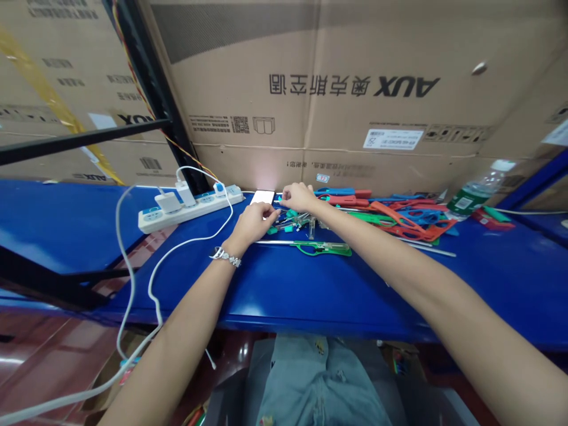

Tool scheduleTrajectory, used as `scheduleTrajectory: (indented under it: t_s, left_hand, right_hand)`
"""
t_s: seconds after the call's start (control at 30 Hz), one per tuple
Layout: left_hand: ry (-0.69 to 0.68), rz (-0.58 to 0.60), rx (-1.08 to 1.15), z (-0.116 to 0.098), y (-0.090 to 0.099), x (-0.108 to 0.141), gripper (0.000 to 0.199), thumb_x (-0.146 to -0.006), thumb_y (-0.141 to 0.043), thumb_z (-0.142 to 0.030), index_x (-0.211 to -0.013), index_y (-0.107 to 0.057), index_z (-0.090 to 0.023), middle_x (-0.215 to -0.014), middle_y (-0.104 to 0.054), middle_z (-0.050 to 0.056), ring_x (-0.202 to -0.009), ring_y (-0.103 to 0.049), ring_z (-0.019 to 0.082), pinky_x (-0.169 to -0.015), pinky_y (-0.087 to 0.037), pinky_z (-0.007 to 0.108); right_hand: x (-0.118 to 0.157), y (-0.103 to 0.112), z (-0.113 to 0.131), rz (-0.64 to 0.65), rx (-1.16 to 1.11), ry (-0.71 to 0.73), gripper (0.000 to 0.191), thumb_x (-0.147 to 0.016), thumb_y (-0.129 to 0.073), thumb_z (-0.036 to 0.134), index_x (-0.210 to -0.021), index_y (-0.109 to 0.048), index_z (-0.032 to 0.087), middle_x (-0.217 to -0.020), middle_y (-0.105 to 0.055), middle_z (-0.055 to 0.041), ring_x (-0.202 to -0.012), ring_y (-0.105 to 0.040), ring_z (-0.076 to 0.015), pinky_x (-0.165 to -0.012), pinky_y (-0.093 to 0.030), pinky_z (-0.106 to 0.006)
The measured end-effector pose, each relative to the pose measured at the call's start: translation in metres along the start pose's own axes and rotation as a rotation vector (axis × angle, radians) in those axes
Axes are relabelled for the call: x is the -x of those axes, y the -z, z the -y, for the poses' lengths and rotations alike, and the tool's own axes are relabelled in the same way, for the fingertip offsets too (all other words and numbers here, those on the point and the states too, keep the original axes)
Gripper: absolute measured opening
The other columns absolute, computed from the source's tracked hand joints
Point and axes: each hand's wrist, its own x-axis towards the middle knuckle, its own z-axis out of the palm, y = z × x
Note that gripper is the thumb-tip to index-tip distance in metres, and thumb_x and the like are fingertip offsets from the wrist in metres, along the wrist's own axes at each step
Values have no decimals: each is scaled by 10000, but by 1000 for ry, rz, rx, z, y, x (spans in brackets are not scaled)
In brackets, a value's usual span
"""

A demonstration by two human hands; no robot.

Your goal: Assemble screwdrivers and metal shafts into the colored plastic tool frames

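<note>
My left hand (255,222), with a metal bracelet watch (225,255) on its wrist, is at the back of the blue shelf with fingers bent together. It is just in front of a phone (263,197) with a bright screen. Close by on the right, my right hand (298,197) is closed in a pinch above small clear and teal parts (293,220). Whatever either hand's fingertips hold is too small to make out. In front of the parts lies a long-nosed gas lighter (323,248) with a green frame and metal tube.
Red, blue and green lighter casings (399,214) are heaped to the right, beside a water bottle (477,190). A white power strip (190,208) with plugged-in chargers and loose white cables (155,278) is at left. A large cardboard box (248,77) stands behind.
</note>
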Motion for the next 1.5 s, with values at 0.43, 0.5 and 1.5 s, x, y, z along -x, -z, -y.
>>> scheduleTrajectory:
  t_s: [0.43,0.5,1.5]
  left_hand:
    - [-435,-11,168,-63,-13,16,135,-963,-568,-295,-1053,-634,-218,-1027,-682,75,-958,-631,223,-823,-539,370]
    - [-415,45,185,-69,-19,17,155,-996,-553,-340,-986,-652,-221,-942,-698,60,-917,-642,217,-822,-535,370]
    - [-234,32,519,-67,-16,13,108,-938,-656,-299,-982,-707,-214,-950,-783,54,-859,-728,187,-804,-608,349]
  right_hand:
    - [143,11,-37,-278,-530,220,55,-835,-720,228,-852,-683,192,-843,-698,-28,-773,-623,-180,-748,-479,-328]
    - [156,10,-38,-305,-532,201,36,-843,-716,223,-864,-697,201,-828,-688,-18,-763,-620,-177,-744,-477,-324]
    - [153,1,-41,-36,-1218,7,422,-758,-844,361,-1126,-665,257,-836,-752,-5,-829,-740,-211,-772,-584,-380]
